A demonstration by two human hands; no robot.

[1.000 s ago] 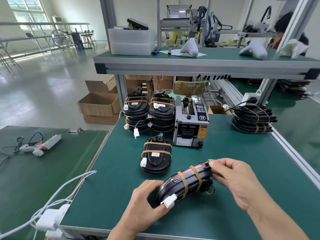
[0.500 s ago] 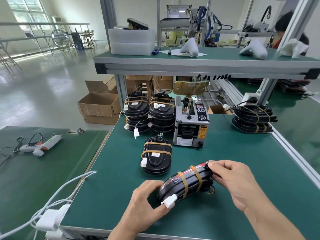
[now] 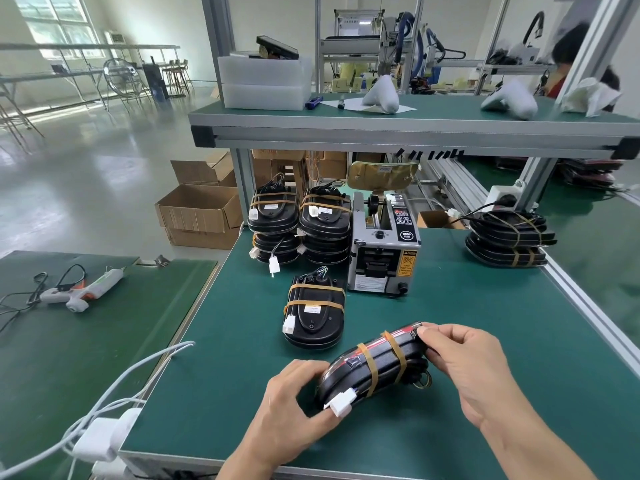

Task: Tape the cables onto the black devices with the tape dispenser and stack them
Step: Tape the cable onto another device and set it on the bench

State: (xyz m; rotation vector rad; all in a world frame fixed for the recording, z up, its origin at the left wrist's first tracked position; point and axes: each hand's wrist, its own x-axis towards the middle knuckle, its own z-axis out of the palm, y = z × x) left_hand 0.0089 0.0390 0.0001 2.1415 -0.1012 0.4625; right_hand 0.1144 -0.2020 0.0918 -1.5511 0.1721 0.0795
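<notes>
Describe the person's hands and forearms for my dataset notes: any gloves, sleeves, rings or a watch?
Both the left hand and the right hand are bare: no gloves, and no rings show on the fingers. The forearms are uncovered as far as the picture's lower edge, with no sleeve, watch or wristband in view.

Left hand (image 3: 294,400) and right hand (image 3: 464,368) both curl inward, fingers bent, thumbs pinching

A white glue gun (image 3: 81,292) lies on the left surface (image 3: 69,358). Open cardboard boxes (image 3: 199,211) sit on the floor. White foam blocks (image 3: 265,81) rest at the upper shelf's (image 3: 381,121) left end.
</notes>
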